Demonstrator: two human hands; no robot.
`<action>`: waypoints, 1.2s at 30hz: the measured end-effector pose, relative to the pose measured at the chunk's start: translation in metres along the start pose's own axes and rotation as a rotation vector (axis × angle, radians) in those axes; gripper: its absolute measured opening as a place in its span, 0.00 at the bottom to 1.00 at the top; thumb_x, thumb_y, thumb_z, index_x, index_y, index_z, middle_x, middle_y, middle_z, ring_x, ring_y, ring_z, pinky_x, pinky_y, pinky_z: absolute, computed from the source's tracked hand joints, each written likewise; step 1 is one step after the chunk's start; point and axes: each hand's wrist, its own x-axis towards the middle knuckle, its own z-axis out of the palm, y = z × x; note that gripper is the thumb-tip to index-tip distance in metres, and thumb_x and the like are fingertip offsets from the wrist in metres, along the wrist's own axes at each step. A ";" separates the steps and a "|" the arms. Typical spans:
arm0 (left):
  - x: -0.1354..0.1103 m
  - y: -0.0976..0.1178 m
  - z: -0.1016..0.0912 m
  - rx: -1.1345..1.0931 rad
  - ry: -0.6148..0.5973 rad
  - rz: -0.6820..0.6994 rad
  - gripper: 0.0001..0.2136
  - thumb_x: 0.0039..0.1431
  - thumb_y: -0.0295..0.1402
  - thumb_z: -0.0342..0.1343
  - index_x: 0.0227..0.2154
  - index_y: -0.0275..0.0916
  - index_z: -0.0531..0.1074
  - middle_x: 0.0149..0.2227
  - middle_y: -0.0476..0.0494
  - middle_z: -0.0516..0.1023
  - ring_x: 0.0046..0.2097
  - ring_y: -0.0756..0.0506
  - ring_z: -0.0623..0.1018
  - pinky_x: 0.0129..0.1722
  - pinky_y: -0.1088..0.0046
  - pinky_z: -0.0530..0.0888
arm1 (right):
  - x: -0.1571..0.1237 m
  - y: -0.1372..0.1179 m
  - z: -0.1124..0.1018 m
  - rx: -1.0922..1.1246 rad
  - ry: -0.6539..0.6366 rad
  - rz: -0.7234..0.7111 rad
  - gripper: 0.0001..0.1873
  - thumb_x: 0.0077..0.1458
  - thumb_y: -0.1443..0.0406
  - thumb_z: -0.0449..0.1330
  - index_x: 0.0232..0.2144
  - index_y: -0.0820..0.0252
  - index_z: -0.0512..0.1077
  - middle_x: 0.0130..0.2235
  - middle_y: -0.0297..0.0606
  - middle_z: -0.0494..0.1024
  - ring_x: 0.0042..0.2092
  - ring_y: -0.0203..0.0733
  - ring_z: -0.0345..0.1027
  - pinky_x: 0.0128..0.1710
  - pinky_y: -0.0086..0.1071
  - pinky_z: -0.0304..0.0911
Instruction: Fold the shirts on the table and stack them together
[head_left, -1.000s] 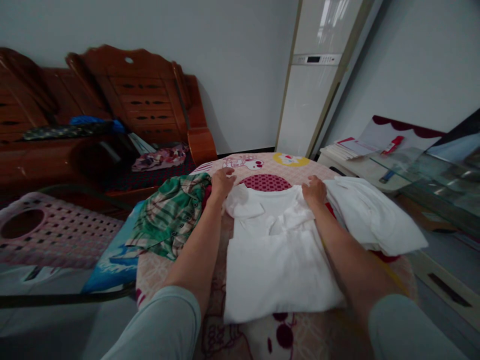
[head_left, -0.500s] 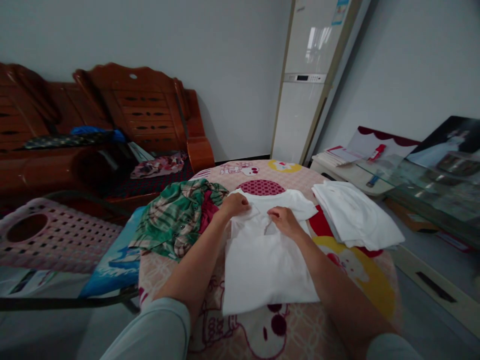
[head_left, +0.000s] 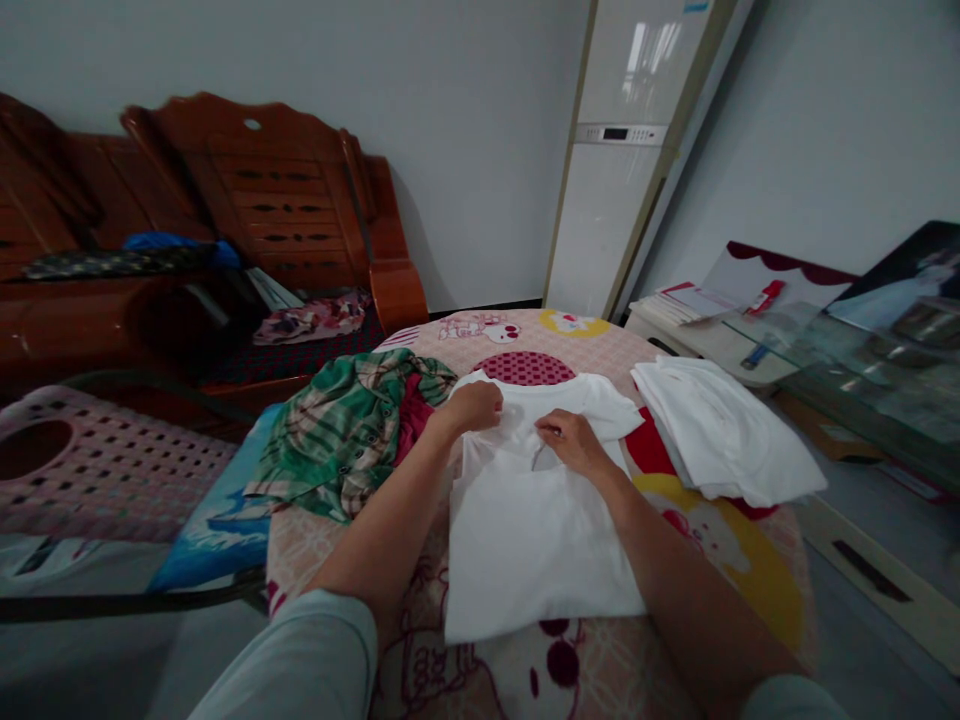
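Note:
A white shirt [head_left: 541, 550] lies spread on the round table in front of me, its neck end away from me and its lower edge near me. My left hand [head_left: 477, 407] is closed on the shirt's cloth at the upper left, just below the neckline. With bent, pinched fingers, my right hand [head_left: 568, 438] grips the cloth at the upper middle, where a small fold stands up. The fingertips of both hands are partly hidden. A green plaid garment [head_left: 337, 425] lies crumpled left of the shirt, over a dark red cloth [head_left: 414, 415].
A folded stack of white clothes [head_left: 727, 430] sits on the table's right side. The patterned tablecloth [head_left: 480, 330] covers the round table. Beside it are a pink woven chair [head_left: 112, 470], a blue cushion [head_left: 217, 520], a wooden bench [head_left: 277, 200] and a glass-topped cabinet [head_left: 885, 370].
The flap of cloth under my left hand now lies lower, and that hand has curled more. My right hand stays nearly in place. The camera view has shifted slightly.

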 end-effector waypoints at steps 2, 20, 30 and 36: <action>0.001 -0.011 -0.008 -0.097 0.042 0.012 0.05 0.45 0.25 0.56 0.25 0.38 0.77 0.27 0.45 0.78 0.34 0.46 0.76 0.35 0.74 0.68 | -0.001 -0.001 0.002 -0.033 0.007 -0.016 0.09 0.56 0.68 0.59 0.36 0.62 0.79 0.38 0.44 0.80 0.40 0.43 0.73 0.43 0.34 0.65; 0.001 -0.006 -0.036 -0.543 0.386 0.166 0.10 0.54 0.27 0.50 0.34 0.34 0.76 0.32 0.46 0.79 0.36 0.48 0.76 0.37 0.76 0.71 | -0.001 -0.028 -0.013 0.614 0.103 0.153 0.15 0.46 0.61 0.63 0.37 0.61 0.76 0.24 0.29 0.73 0.26 0.36 0.68 0.27 0.29 0.65; 0.024 0.031 0.036 -0.495 0.300 0.464 0.18 0.56 0.21 0.49 0.48 0.37 0.74 0.51 0.40 0.78 0.51 0.46 0.77 0.52 0.69 0.72 | -0.006 -0.023 -0.027 0.784 -0.184 0.561 0.23 0.37 0.67 0.64 0.40 0.65 0.70 0.20 0.30 0.75 0.19 0.39 0.70 0.13 0.26 0.63; 0.030 -0.019 0.032 -0.363 0.578 0.007 0.17 0.58 0.20 0.48 0.44 0.34 0.78 0.47 0.39 0.80 0.50 0.45 0.78 0.54 0.69 0.71 | -0.006 -0.023 -0.025 0.748 -0.204 0.572 0.18 0.40 0.67 0.63 0.38 0.63 0.69 0.18 0.27 0.73 0.17 0.37 0.69 0.14 0.24 0.62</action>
